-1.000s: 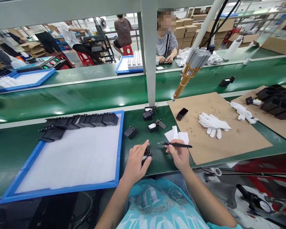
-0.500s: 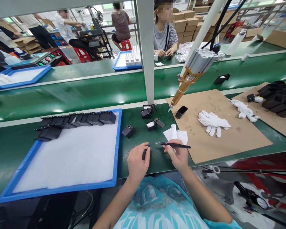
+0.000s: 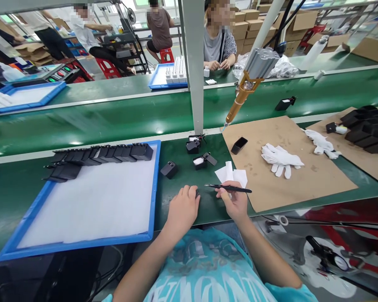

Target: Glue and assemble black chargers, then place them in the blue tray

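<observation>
Black tweezers (image 3: pixel 239 189) lie across the fingers of my right hand (image 3: pixel 236 203), which is closed on them; their tips point left. My left hand (image 3: pixel 183 205) curls palm down over a small black piece (image 3: pixel 197 193), and only a sliver of it shows. White paper pieces (image 3: pixel 229 173) lie just behind the tweezers. Beyond my hands, on the green bench, stand a black plug-like housing (image 3: pixel 169 169), an opened black case (image 3: pixel 200 162) with white stuff inside, and another black case (image 3: pixel 193 145) with wires near it.
On the left, a blue-rimmed tray (image 3: pixel 156 188) holds a row of black housings (image 3: pixel 113 154). Brown paper (image 3: pixel 302 188) carries white gloves (image 3: pixel 281 158) and an open black shell (image 3: pixel 239 145). A gold dispenser tool (image 3: pixel 237 105) hangs beside a white post (image 3: pixel 193 84). A person sits across the bench.
My left hand has turned palm down, hiding most of the black piece that showed before. My right hand and the tweezers are almost unmoved. The dispenser tool hangs slightly higher in view.
</observation>
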Available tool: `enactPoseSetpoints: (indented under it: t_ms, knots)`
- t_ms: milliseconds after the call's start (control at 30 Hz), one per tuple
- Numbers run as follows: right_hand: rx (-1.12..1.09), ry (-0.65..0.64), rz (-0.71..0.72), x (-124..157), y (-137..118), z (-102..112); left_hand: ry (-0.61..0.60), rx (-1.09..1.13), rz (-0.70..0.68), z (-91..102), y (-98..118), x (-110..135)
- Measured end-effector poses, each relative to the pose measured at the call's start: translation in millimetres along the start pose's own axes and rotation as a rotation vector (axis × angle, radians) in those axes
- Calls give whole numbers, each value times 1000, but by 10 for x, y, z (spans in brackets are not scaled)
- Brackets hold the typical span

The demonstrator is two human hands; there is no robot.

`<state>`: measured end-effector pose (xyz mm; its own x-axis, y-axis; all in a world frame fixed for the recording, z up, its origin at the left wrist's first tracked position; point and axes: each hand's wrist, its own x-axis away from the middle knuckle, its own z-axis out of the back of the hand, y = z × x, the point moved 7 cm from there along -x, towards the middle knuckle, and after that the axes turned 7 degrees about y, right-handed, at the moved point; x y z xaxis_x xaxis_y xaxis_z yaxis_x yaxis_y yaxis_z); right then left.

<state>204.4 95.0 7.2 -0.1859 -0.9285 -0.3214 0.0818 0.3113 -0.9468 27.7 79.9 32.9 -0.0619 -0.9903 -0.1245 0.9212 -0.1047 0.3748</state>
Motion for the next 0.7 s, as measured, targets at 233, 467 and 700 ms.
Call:
enactPoseSetpoints:
  t_ms: [233, 467, 700]
  knots:
    - [-18, 14, 7, -26, 4, -26, -33, 1502, 588, -2, -259, 68]
    - [19, 22, 5, -43, -7, -21, -170, 1955, 553, 188, -42, 80]
    - [40, 22, -1, -45, 14, -25, -151, 1877, 377, 244, -108, 82]
